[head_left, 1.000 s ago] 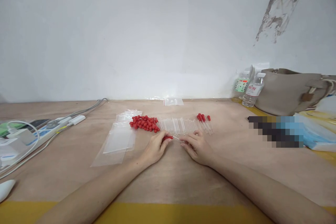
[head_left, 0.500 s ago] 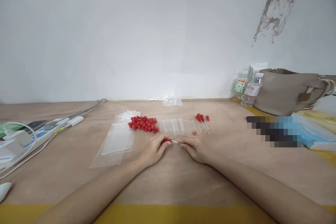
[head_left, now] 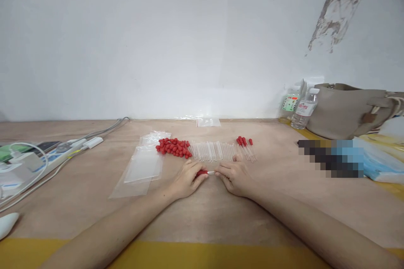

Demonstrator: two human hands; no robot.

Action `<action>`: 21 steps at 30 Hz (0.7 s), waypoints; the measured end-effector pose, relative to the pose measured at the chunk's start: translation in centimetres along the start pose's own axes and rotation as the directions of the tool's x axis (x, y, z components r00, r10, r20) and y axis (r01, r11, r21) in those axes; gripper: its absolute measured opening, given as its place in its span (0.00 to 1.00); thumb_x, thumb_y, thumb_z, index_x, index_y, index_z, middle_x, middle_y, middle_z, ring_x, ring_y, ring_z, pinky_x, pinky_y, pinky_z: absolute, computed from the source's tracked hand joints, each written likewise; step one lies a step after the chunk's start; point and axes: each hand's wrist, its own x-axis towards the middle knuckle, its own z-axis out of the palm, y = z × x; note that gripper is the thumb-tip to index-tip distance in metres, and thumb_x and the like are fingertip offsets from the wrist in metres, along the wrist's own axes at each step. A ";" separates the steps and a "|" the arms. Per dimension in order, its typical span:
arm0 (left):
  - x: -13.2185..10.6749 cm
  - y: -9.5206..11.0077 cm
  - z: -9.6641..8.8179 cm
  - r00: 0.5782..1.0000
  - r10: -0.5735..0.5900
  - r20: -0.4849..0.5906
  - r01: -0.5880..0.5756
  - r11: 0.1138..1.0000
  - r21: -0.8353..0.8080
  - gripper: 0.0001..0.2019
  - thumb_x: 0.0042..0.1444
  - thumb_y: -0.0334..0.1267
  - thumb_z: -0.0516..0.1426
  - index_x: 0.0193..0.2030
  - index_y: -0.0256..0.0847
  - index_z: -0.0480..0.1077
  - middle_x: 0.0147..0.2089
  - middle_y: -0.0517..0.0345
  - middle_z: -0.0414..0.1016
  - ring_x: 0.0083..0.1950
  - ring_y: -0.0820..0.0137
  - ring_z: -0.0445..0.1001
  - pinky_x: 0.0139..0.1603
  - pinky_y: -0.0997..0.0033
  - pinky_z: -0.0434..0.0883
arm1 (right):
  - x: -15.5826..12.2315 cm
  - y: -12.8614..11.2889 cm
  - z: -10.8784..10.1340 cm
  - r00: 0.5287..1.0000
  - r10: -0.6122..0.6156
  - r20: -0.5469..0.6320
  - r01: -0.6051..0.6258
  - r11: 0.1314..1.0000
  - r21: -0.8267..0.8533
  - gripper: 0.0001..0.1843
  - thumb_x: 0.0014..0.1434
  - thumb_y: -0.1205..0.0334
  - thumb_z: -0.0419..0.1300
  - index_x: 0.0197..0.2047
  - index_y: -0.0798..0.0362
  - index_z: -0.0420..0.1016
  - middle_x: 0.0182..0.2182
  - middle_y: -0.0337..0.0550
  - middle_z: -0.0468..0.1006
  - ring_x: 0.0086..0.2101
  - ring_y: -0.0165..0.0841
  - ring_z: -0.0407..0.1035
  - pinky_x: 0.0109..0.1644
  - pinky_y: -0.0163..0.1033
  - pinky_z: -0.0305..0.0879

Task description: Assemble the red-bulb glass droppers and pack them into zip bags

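Note:
My left hand (head_left: 188,178) is closed around a red rubber dropper bulb (head_left: 202,172). From the bulb's mouth a clear glass tube (head_left: 211,172) runs to the right, and the fingers of my right hand (head_left: 234,176) pinch its other end. Bulb and tube lie in line, close above the table. Just beyond my hands is a row of loose clear dropper tubes (head_left: 213,151). A pile of red bulbs (head_left: 173,148) sits at the row's left end. On its right lie several droppers (head_left: 245,147) with red bulbs fitted on their tubes.
Clear plastic bags (head_left: 139,170) lie left of the bulbs, and a small bag (head_left: 208,122) lies by the wall. A power strip (head_left: 58,157) with cables is at far left, near a white rounded object (head_left: 8,225). Two bottles (head_left: 304,109) and a handbag (head_left: 347,111) stand back right.
The bulb and tube are now pressed closer together between my hands, with less tube showing. The view has shifted slightly; the piles look the same.

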 end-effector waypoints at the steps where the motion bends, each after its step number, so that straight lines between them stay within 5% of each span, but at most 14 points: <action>1: 0.0 0.0 0.0 1.000 0.012 -0.008 -0.012 0.999 0.033 0.07 0.57 0.38 0.48 0.33 0.38 0.64 0.31 0.56 0.68 0.33 0.69 0.64 0.37 0.69 0.61 | 0.1 -0.2 0.0 1.000 0.011 0.011 -0.011 1.000 0.005 0.13 0.58 0.65 0.47 0.30 0.54 0.71 0.24 0.39 0.71 0.24 0.26 0.59 0.35 0.37 0.42; 14: 0.2 -0.2 0.0 0.998 0.058 -0.035 -0.057 0.998 0.034 0.06 0.57 0.37 0.48 0.34 0.39 0.63 0.31 0.57 0.69 0.34 0.70 0.65 0.40 0.67 0.61 | 1.1 -1.0 -1.0 0.972 0.100 0.215 -0.121 0.989 0.089 0.15 0.61 0.63 0.43 0.29 0.53 0.67 0.28 0.39 0.74 0.28 0.29 0.64 0.38 0.39 0.48; 18: 0.1 -0.3 -0.4 0.997 0.023 -0.068 -0.023 1.000 -0.004 0.09 0.55 0.39 0.52 0.42 0.40 0.63 0.38 0.55 0.68 0.40 0.67 0.66 0.44 0.65 0.62 | 1.1 -0.3 -1.5 0.976 0.130 0.176 -0.149 0.983 0.105 0.14 0.60 0.62 0.44 0.31 0.53 0.68 0.28 0.41 0.73 0.30 0.31 0.64 0.39 0.39 0.51; 21: -0.2 -0.4 -0.6 0.994 -0.049 -0.099 0.044 0.998 -0.052 0.19 0.53 0.39 0.53 0.52 0.41 0.56 0.44 0.52 0.65 0.43 0.66 0.65 0.45 0.65 0.64 | 0.7 2.4 -1.7 0.960 0.278 0.028 -0.278 0.940 0.196 0.12 0.59 0.65 0.44 0.36 0.54 0.68 0.33 0.44 0.72 0.34 0.32 0.65 0.39 0.38 0.56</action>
